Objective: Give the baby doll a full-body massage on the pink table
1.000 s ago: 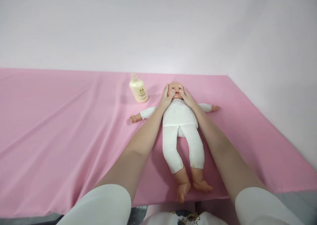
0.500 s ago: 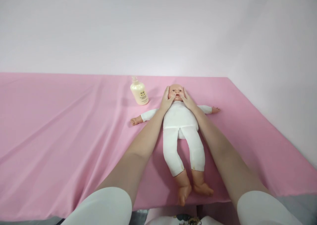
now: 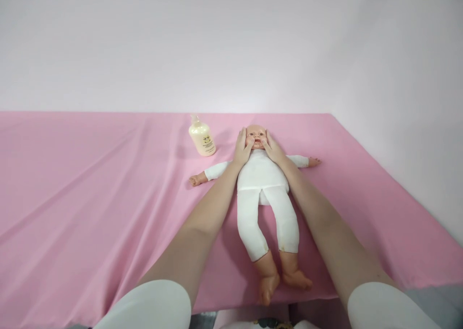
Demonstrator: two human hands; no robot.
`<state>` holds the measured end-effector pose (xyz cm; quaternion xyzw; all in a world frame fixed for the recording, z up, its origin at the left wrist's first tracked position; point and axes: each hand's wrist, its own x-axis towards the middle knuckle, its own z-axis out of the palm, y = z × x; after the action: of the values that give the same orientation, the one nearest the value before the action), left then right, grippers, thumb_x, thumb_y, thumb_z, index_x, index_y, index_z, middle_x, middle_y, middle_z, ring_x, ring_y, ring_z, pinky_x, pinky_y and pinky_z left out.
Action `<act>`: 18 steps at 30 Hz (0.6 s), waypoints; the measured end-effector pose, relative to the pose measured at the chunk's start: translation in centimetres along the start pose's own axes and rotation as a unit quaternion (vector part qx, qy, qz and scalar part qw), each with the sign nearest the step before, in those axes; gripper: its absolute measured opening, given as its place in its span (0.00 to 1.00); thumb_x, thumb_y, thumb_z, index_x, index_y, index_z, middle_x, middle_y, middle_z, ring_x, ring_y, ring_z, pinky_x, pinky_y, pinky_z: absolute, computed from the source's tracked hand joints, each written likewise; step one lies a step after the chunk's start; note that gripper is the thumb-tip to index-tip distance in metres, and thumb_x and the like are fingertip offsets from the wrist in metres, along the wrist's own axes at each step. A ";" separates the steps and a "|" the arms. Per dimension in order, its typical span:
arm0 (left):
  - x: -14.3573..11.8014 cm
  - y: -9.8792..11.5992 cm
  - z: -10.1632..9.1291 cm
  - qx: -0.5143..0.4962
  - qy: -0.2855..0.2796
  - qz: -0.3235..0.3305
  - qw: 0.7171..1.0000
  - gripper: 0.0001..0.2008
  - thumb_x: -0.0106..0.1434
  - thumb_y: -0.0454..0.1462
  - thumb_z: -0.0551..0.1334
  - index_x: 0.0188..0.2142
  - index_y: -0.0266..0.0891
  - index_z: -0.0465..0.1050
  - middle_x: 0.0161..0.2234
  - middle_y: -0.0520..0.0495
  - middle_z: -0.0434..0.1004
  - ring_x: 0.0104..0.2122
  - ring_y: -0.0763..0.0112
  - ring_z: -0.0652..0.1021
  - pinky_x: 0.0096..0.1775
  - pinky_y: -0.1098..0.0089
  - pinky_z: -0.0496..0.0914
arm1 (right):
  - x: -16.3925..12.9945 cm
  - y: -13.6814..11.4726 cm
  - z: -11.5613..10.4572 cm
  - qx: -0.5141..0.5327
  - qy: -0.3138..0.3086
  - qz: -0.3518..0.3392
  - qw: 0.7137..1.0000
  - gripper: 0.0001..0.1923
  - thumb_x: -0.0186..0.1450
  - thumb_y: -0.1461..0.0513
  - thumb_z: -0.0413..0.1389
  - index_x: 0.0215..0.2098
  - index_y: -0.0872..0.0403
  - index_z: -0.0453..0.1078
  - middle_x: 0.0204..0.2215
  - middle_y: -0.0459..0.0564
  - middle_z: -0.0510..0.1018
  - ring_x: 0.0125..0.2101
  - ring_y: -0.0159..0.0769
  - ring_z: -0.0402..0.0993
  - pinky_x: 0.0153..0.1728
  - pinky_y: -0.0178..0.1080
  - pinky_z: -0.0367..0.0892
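A baby doll (image 3: 263,174) in a white cloth suit lies on its back, arms spread and bare feet toward me. My left hand (image 3: 243,148) cups one side of the doll's head (image 3: 256,129), fingers along the side and thumb on the cheek near the mouth. On the opposite side my right hand (image 3: 273,148) holds the head the same way, its thumb close to the other mouth corner. Both palms hide the sides of the head. To the left of the doll stands a pump bottle (image 3: 202,137) of pale yellow liquid, untouched.
A pink cloth (image 3: 90,198) with folds on its left part covers the table. White walls (image 3: 162,49) rise behind and at the right. The table's near edge runs just beyond the doll's feet.
The camera view has tilted up slightly, so everything sits a little lower. Both hands stay on the doll's head; any thumb movement is very small.
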<state>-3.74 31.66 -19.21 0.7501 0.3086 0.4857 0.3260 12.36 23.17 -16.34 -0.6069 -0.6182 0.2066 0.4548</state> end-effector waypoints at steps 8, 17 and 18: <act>0.3 1.3 -0.5 0.094 -0.011 0.178 0.980 0.34 0.74 0.59 0.44 0.61 0.41 0.74 0.70 0.38 0.63 0.71 0.56 0.63 0.72 0.48 0.51 | 0.5 0.1 -0.2 -0.060 -0.008 -0.166 0.984 0.41 0.75 0.41 0.36 0.72 0.59 0.60 0.74 0.56 0.53 0.75 0.42 0.44 0.75 0.48 0.44; 0.1 1.4 -0.4 -0.019 -0.007 -0.016 1.000 0.36 0.68 0.56 0.60 0.69 0.42 0.63 0.73 0.40 0.56 0.74 0.55 0.56 0.73 0.54 0.48 | 0.7 0.6 -0.3 0.056 -0.031 0.058 0.996 0.48 0.71 0.37 0.46 0.78 0.54 0.40 0.75 0.53 0.52 0.74 0.46 0.47 0.75 0.54 0.41; 0.1 1.4 -0.4 -0.038 -0.009 -0.052 0.998 0.40 0.67 0.56 0.62 0.71 0.41 0.59 0.73 0.40 0.55 0.74 0.55 0.55 0.73 0.56 0.49 | 0.7 0.7 -0.3 0.063 -0.036 0.076 0.994 0.48 0.70 0.37 0.46 0.78 0.53 0.40 0.74 0.53 0.53 0.74 0.47 0.48 0.75 0.55 0.41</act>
<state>-3.87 30.98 -17.96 0.7248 0.3252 0.4724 0.3818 13.09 23.84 -16.51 -0.6149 -0.5718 0.3004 0.4525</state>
